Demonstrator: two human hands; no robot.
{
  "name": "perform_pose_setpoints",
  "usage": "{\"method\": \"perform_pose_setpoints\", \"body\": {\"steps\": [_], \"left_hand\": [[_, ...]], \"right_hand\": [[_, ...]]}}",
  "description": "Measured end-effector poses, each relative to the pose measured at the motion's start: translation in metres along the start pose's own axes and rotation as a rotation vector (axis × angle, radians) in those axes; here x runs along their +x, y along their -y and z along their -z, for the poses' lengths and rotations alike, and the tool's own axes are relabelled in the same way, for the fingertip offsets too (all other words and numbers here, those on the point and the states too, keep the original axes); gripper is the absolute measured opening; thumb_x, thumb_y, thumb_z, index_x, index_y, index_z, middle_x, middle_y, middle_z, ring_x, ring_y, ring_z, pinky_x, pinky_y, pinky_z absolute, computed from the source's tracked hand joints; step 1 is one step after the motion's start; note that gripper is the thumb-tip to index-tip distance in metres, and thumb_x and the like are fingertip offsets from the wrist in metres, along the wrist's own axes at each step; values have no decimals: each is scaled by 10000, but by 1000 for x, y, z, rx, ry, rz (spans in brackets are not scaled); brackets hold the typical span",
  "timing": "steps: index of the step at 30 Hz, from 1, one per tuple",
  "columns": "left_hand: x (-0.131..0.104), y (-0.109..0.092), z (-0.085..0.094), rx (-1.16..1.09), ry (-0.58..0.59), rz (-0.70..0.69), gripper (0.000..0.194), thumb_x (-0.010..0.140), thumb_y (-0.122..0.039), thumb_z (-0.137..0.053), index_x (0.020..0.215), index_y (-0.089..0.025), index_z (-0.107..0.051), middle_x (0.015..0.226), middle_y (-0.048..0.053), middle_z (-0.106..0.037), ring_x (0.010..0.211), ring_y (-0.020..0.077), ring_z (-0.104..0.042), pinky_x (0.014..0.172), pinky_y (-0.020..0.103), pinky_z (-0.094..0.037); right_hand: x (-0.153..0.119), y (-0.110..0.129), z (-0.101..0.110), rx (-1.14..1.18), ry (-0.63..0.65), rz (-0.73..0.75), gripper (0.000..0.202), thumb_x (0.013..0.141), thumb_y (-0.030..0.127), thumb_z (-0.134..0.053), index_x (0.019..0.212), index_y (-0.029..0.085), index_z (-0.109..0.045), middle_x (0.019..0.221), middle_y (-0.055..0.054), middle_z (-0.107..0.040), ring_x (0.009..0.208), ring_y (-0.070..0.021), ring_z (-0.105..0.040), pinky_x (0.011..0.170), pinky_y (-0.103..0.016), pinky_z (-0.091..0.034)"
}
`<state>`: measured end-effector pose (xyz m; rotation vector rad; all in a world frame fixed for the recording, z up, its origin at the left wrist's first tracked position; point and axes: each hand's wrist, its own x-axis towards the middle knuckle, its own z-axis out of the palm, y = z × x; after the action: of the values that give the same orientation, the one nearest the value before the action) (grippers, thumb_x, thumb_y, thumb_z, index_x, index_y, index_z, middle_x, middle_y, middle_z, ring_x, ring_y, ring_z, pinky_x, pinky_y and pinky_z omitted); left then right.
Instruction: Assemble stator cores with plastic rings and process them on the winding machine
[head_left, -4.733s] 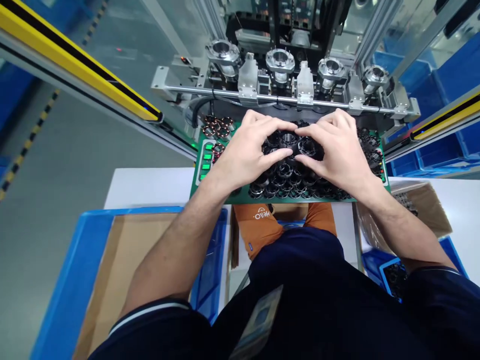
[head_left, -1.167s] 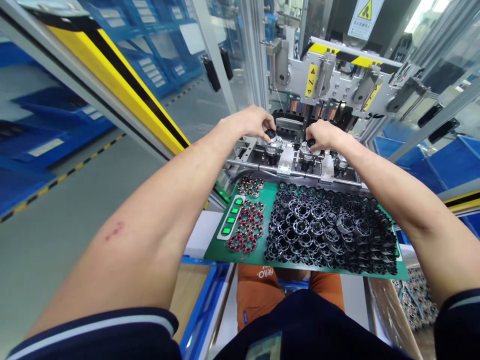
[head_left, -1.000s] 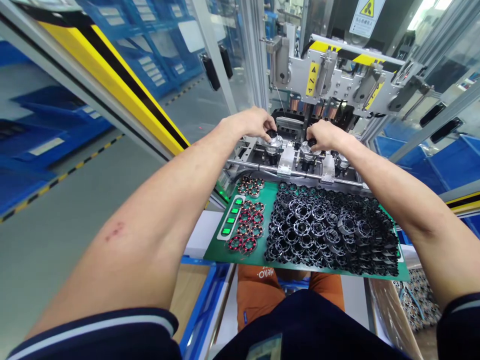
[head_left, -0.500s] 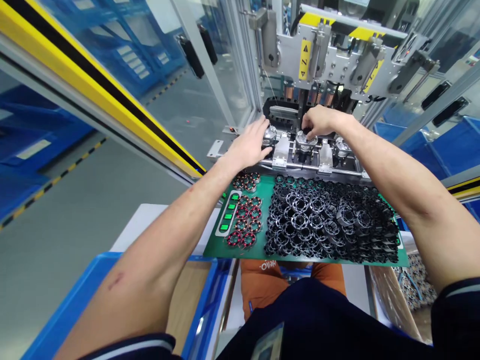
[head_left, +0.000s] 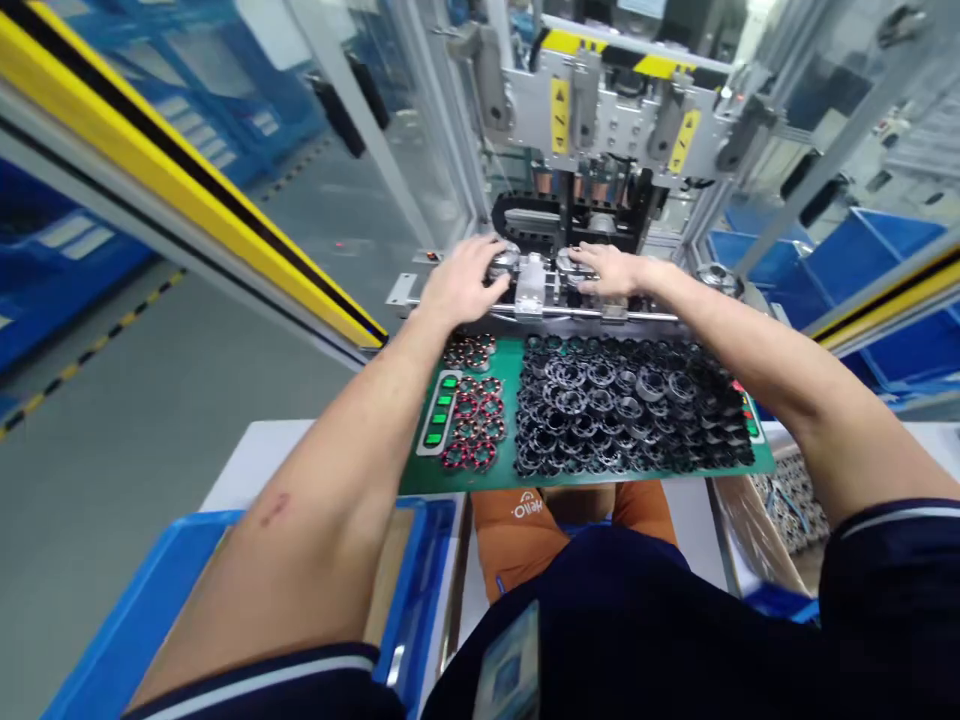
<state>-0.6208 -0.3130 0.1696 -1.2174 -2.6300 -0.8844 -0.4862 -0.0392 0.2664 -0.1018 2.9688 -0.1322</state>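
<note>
My left hand (head_left: 465, 280) reaches to the left round metal fixture (head_left: 505, 260) of the machine, thumb and fingers spread around its near side. My right hand (head_left: 611, 270) lies over the middle metal fixture (head_left: 571, 262), fingers stretched out and thumb apart. Any part under the fingertips is hidden or blurred. In front of the fixtures a green board (head_left: 507, 400) carries stacked black slotted rings (head_left: 600, 405). To their left stand short rows of copper- and red-wound coil rings (head_left: 474, 420).
Above the fixtures hangs a metal press head (head_left: 630, 110) with yellow labels. A yellow-black frame post (head_left: 187, 170) slants along the left. Blue bins (head_left: 885, 290) stand at right, a blue tray (head_left: 150, 600) at lower left, and a lined box of parts (head_left: 791, 500) at lower right.
My right hand has gone from a pinch over the middle fixture to a flatter, stretched pose on it. My left hand stays by the left fixture. The whole view has shifted.
</note>
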Motion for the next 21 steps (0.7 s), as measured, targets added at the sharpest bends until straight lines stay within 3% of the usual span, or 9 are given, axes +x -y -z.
{"method": "perform_pose_setpoints", "body": {"steps": [2, 4, 7, 8, 10, 12, 14, 18, 21], "left_hand": [[0, -7, 7, -33, -57, 18, 922, 1066, -753, -596, 1697, -81, -574, 1882, 204, -518, 1786, 381, -407, 1530, 644, -263], [-11, -30, 15, -54, -173, 15, 988, 1081, -853, -555, 1720, -99, -525, 1871, 152, -527, 1762, 347, -400, 1520, 660, -256], [-49, -98, 27, -101, -285, -132, 732, 1141, -697, -611, 1660, -180, -616, 1664, 81, -698, 1549, 283, -585, 1396, 593, -447], [-65, -127, 28, -164, -216, -204, 603, 1155, -622, -636, 1602, -218, -675, 1570, 64, -755, 1420, 256, -667, 1297, 527, -542], [-94, -182, 25, -242, -45, -311, 506, 1129, -509, -725, 1549, -226, -716, 1447, 73, -811, 1289, 257, -740, 1204, 477, -604], [-113, -224, 14, -198, 75, -350, 489, 1095, -478, -792, 1500, -209, -733, 1451, 101, -814, 1345, 317, -728, 1217, 515, -601], [-122, -248, 0, -90, 137, -317, 496, 1073, -451, -825, 1488, -196, -736, 1460, 131, -809, 1389, 383, -701, 1219, 572, -592], [-118, -259, -25, 45, 146, -224, 458, 1062, -430, -826, 1446, -188, -767, 1363, 157, -820, 1354, 438, -700, 1160, 614, -603], [-114, -258, -30, -38, 107, -212, 398, 1034, -416, -852, 1366, -201, -804, 1300, 128, -847, 1299, 398, -734, 1159, 587, -619]], "right_hand": [[-39, -5, 22, 40, -53, 82, 825, 1110, 348, -708, 1864, 132, -453, 1940, -183, -453, 1807, -403, -454, 1522, -609, -350], [-100, -10, 30, 116, -200, 210, 739, 1158, 410, -650, 1839, 167, -500, 1873, -152, -569, 1708, -375, -585, 1464, -602, -441], [-203, -13, 14, 232, -434, 295, 639, 1151, 524, -688, 1691, 184, -666, 1610, -143, -787, 1415, -363, -780, 1269, -611, -605], [-231, -12, 3, 243, -471, 268, 618, 1134, 534, -726, 1646, 189, -703, 1548, -139, -816, 1364, -360, -792, 1232, -604, -622], [-270, -9, -21, 243, -489, 198, 591, 1095, 539, -801, 1585, 214, -746, 1454, -136, -844, 1307, -367, -788, 1175, -605, -643], [-284, -5, -43, 245, -472, 149, 567, 1072, 504, -833, 1567, 238, -756, 1389, -135, -847, 1275, -379, -768, 1142, -619, -652], [-281, -2, -60, 262, -456, 137, 542, 1072, 430, -819, 1577, 246, -748, 1372, -136, -836, 1273, -385, -749, 1142, -634, -650], [-262, -2, -76, 296, -443, 174, 542, 1089, 290, -752, 1629, 260, -710, 1458, -136, -818, 1332, -380, -734, 1196, -653, -631], [-258, -4, -76, 310, -474, 196, 588, 1087, 270, -755, 1667, 214, -673, 1545, -160, -799, 1323, -375, -747, 1207, -657, -635]]}}
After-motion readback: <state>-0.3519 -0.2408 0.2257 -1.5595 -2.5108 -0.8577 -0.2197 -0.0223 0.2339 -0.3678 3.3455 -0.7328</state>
